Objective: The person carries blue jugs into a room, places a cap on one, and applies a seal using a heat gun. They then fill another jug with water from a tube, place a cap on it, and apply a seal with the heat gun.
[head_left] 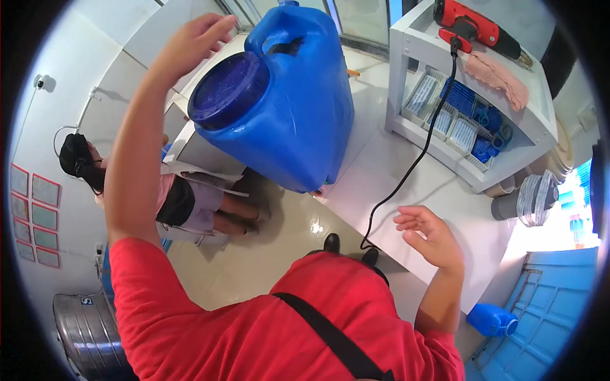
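Observation:
A large blue plastic container [298,108] with a round dark blue lid [229,91] stands tilted in the view on the white table [413,184]. My left hand [198,46] is raised just beyond the lid, beside the container's handle, its fingers apart and holding nothing. Over the table's near edge hovers my right hand [432,236], empty, with its fingers loosely bent and spread. A black cable [416,162] runs between the container and my right hand, up to a red heat gun [473,28] on a white shelf.
The white shelf [470,181] holds baskets [460,130] and scissors [489,117], with a pink cloth [499,76] on top. Another person [197,200] is at the left. A steel tank [89,333] stands lower left, a small blue container [490,319] lower right.

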The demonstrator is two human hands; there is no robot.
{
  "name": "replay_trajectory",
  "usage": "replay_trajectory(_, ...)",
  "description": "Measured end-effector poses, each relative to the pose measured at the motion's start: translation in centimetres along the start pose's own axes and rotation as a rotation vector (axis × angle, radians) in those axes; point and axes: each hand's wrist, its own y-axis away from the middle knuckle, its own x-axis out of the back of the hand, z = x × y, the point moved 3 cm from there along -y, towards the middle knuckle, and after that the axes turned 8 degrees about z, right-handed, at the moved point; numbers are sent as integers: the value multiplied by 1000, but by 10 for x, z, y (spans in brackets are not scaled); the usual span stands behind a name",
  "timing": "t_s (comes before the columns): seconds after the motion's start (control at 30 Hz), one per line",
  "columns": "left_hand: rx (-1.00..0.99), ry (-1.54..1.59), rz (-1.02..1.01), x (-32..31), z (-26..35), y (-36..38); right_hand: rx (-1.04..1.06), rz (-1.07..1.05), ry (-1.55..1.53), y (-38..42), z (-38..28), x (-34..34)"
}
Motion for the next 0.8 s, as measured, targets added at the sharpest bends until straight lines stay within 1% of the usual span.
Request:
replay_trajectory(0.03,129,21,-67,-13,-4,-14,46,-23,20,-8,-11,-8)
replay_trajectory(0.1,265,198,-238,-38,-11,-33,101,-26,45,-15,-22,-20)
replay_trajectory(0.13,304,293,-286,-45,-15,-41,91,-47,37,-16,-25,-26)
replay_trajectory(0.17,288,300,-291,-50,-20,-45,79,-69,29,-17,-27,-31)
replay_trajectory(0.23,357,562,-458,-61,-21,-45,59,-50,26,-19,-26,-41)
replay_trajectory(0.27,365,663,-495,-66,-24,-45,34,-47,17,-20,-25,-47)
replay_trajectory(0.3,351,670,-500,-69,-24,-43,38,-34,25,-22,-27,-52)
replay_trajectory(0.37,297,768,-490,-73,-22,-38,-44,-52,62,-28,-27,-65)
replay_trajectory(0.4,237,816,-446,-72,-20,-37,-40,-42,67,-32,-28,-72)
replay_trajectory(0.43,227,819,-446,-73,-23,-37,-48,-90,62,-37,-28,-80)
replay_trajectory(0.47,246,852,-419,-75,-27,-37,-55,-140,57,-42,-28,-88)
replay_trajectory(0.5,264,883,-391,-74,-30,-36,-47,-138,61,-47,-30,-96)
replay_trajectory(0.53,331,917,-410,-69,-27,-30,-43,-159,89,-52,-30,-104)
replay_trajectory(0.57,321,915,-404,-61,-24,-23,-37,-179,119,-56,-30,-113)
replay_trajectory(0.6,361,1012,-438,-56,-22,-15,-28,-178,121,-61,-28,-122)
replay_trajectory(0.67,407,1256,-471,-48,-23,-1,190,-82,26,-73,-25,-134)
replay_trajectory(0.7,401,1254,-465,-45,-25,6,198,-84,28,-84,-17,-137)
replay_trajectory(0.77,360,1517,-380,-38,-27,20,209,56,-67,-104,-3,-138)
replay_trajectory(0.8,308,1602,-324,-37,-28,28,205,139,-48,-114,-6,-137)
